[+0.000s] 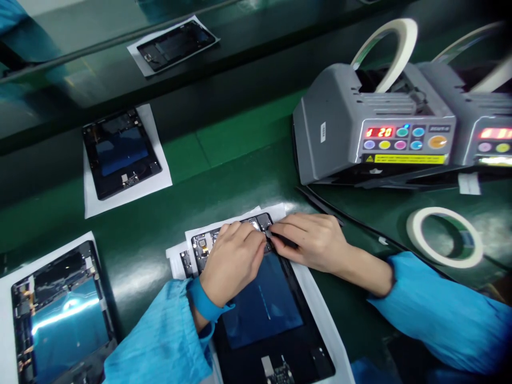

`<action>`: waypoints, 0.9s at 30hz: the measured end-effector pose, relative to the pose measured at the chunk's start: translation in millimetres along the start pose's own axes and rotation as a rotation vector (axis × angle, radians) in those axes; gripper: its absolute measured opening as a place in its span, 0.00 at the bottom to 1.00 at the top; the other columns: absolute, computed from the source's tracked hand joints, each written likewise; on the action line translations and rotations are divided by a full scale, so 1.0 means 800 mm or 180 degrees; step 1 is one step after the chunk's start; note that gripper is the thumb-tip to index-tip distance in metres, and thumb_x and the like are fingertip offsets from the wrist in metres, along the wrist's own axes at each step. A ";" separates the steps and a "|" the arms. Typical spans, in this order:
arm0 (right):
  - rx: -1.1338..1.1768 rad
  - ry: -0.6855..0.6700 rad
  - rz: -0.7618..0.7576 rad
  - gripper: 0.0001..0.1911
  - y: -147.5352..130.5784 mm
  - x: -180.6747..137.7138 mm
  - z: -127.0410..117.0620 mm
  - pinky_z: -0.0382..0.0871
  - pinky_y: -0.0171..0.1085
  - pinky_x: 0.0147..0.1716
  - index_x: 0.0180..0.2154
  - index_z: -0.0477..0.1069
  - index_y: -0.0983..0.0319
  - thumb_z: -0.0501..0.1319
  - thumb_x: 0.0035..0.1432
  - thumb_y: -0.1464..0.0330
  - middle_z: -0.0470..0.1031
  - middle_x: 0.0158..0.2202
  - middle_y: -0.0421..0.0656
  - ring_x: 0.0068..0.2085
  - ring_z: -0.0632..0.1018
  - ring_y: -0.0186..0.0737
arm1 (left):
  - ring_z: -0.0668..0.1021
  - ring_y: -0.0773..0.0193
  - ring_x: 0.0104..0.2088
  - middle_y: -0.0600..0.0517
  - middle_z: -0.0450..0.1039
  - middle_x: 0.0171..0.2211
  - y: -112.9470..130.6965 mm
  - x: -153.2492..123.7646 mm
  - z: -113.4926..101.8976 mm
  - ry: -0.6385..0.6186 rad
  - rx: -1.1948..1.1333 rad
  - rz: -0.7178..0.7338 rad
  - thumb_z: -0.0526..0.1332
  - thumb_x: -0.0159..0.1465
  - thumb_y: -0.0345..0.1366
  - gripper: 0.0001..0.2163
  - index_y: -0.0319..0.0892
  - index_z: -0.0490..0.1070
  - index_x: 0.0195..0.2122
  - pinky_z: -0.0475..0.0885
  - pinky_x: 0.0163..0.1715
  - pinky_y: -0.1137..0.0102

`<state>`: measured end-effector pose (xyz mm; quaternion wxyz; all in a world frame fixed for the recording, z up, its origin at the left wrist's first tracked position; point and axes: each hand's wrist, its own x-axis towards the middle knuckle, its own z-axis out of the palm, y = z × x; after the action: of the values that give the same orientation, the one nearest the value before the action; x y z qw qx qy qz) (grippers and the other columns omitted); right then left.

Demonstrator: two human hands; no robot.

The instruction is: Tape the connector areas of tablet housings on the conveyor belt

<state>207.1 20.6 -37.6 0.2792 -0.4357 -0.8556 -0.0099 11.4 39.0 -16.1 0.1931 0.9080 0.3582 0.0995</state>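
Note:
An opened tablet (pixel 312 341), its dark blue battery (pixel 264 304) and circuit parts exposed, lies on white paper in front of me. My left hand (pixel 236 256) reaches over its upper part, fingers bent and pinched together near the upper right edge; what they hold, if anything, is hidden. My right hand (pixel 314 240) comes in from the right. Its thumb and forefinger are closed at that same edge, close to the left fingertips, around something too small to make out. A blue band circles my left wrist.
More opened tablets on white sheets lie at the left (pixel 60 320), upper left (pixel 120 149) and on the far ledge (pixel 176 45). Grey tape dispensers (pixel 340 117) with lit displays stand at the right. Nearby are a tape roll (pixel 414 234) and a black cable (pixel 360 226).

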 end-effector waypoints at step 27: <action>-0.0335 -0.0626 -0.0541 0.13 -0.011 -0.022 -0.025 0.68 0.38 0.32 0.46 0.73 0.64 0.54 0.64 0.69 0.75 0.39 0.45 0.38 0.74 0.41 | 0.71 0.58 0.48 0.47 0.70 0.46 0.021 -0.074 -0.043 0.0588 -0.0786 -0.0680 0.57 0.66 0.35 0.08 0.42 0.69 0.45 0.66 0.50 0.62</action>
<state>218.2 -2.6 -27.1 0.1690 -0.3745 -0.9110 -0.0356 -32.4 -3.7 19.6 0.2788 0.8213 0.4538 0.2046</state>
